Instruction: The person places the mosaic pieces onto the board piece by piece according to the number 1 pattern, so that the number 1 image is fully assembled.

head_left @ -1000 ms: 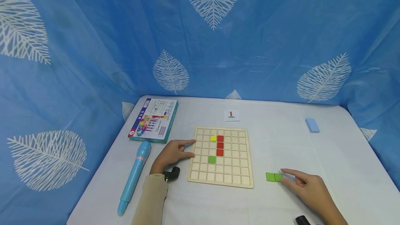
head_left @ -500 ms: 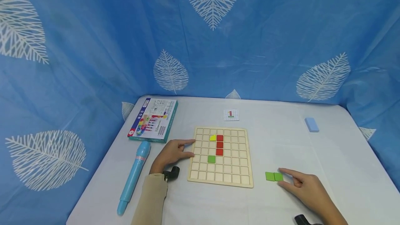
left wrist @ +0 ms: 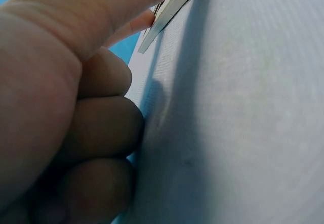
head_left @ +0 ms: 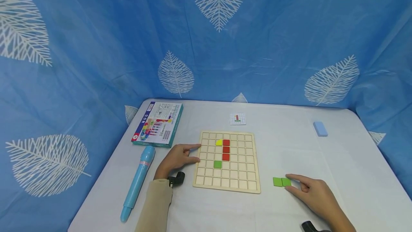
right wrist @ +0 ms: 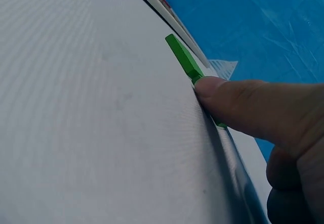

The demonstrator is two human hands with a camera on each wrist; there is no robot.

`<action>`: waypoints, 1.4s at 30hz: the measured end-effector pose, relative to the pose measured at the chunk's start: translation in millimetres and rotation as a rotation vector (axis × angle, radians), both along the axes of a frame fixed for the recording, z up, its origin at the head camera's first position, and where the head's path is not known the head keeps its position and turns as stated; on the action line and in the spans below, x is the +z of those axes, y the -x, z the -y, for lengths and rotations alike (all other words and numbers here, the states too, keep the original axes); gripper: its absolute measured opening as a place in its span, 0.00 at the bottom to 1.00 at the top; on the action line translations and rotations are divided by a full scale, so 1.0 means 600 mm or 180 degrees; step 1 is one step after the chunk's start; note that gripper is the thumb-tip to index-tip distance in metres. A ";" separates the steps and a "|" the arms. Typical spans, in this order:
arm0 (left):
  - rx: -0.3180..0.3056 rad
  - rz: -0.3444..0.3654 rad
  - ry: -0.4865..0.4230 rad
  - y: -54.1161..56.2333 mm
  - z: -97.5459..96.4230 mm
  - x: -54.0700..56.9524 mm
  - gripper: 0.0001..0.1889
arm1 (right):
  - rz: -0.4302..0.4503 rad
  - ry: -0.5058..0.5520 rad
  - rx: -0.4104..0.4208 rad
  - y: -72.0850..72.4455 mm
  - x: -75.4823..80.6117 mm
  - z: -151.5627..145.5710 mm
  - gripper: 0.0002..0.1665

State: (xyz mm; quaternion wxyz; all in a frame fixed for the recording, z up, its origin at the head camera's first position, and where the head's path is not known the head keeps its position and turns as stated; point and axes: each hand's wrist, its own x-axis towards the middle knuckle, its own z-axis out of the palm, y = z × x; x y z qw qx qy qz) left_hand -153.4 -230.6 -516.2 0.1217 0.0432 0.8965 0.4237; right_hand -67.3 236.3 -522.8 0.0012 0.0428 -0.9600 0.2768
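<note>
A wooden grid board lies on the table in the head view. In its squares sit a yellow tile, a column of red tiles and a green tile. Thumb and index finger of my left hand touch the board's left edge, spread apart; its other fingers are curled under. Right of the board, two green square tiles lie side by side. My right hand pinches the right green tile between thumb and index finger. The left green tile touches it. My thumb covers part of the tile in the right wrist view.
A small pattern card lies behind the board. At the back left is a printed box, with a light blue tube-shaped stick in front of it. A blue block lies at the right rear. A blue leaf-patterned cloth hangs behind.
My right hand shifts very slightly left, thumb and index finger closing on the right green tile's edges. The left hand stays at the board's edge.
</note>
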 end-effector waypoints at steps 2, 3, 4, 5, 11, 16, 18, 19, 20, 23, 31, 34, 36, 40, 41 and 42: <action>-0.0004 -0.0003 -0.0003 -0.001 0.000 0.000 0.31 | -0.0012 0.0002 -0.0009 0.000 -0.001 0.001 0.24; -0.0006 -0.0006 -0.0009 -0.001 0.000 0.000 0.31 | -0.0017 0.0009 -0.0013 0.000 -0.001 0.001 0.24; -0.0003 -0.0005 -0.0010 -0.001 0.000 0.001 0.31 | -0.0026 0.0012 -0.0017 0.000 -0.001 0.002 0.23; -0.0002 -0.0006 -0.0010 -0.001 0.000 0.001 0.31 | -0.0046 0.0013 -0.0015 0.000 -0.001 0.002 0.23; 0.0028 0.0005 0.0002 -0.001 0.002 0.002 0.31 | -0.0203 0.0002 0.0014 0.003 -0.004 0.003 0.21; 0.0015 -0.0017 -0.0020 -0.001 0.002 0.002 0.31 | -0.0222 -0.0024 0.0024 0.004 -0.005 0.002 0.20; 0.0009 -0.0019 -0.0017 -0.001 0.002 0.002 0.31 | -0.0213 -0.0018 0.0019 0.003 -0.005 0.002 0.20; 0.0008 -0.0020 -0.0012 0.000 0.002 0.002 0.31 | -0.0215 -0.0017 0.0016 0.002 -0.004 0.002 0.20; 0.0006 -0.0019 -0.0005 0.000 0.001 0.002 0.31 | -0.0220 -0.0012 0.0011 0.002 -0.004 0.002 0.20; 0.0003 -0.0017 0.0027 0.001 0.001 0.001 0.31 | -0.0257 -0.0006 -0.0004 0.000 -0.002 0.003 0.19; -0.0014 -0.0017 0.0076 0.003 0.002 -0.002 0.31 | -0.0635 0.0071 -0.0014 0.001 -0.005 0.004 0.17; -0.0030 -0.0027 0.0057 0.002 0.002 -0.003 0.31 | -0.0809 0.0092 0.0003 0.003 -0.005 0.002 0.17; -0.0041 -0.0036 0.0059 0.002 0.001 -0.002 0.31 | -0.0880 0.0104 0.0018 0.004 -0.004 0.003 0.17; -0.0032 -0.0020 0.0061 0.002 0.001 -0.002 0.31 | -0.0949 0.0096 0.0041 0.007 -0.002 0.006 0.18; -0.0030 -0.0017 0.0061 0.002 0.000 -0.002 0.31 | -0.0984 0.0098 0.0056 0.008 -0.001 0.007 0.18; -0.0025 -0.0013 0.0055 0.002 0.001 -0.002 0.31 | -0.1030 0.0097 0.0071 0.009 -0.001 0.008 0.19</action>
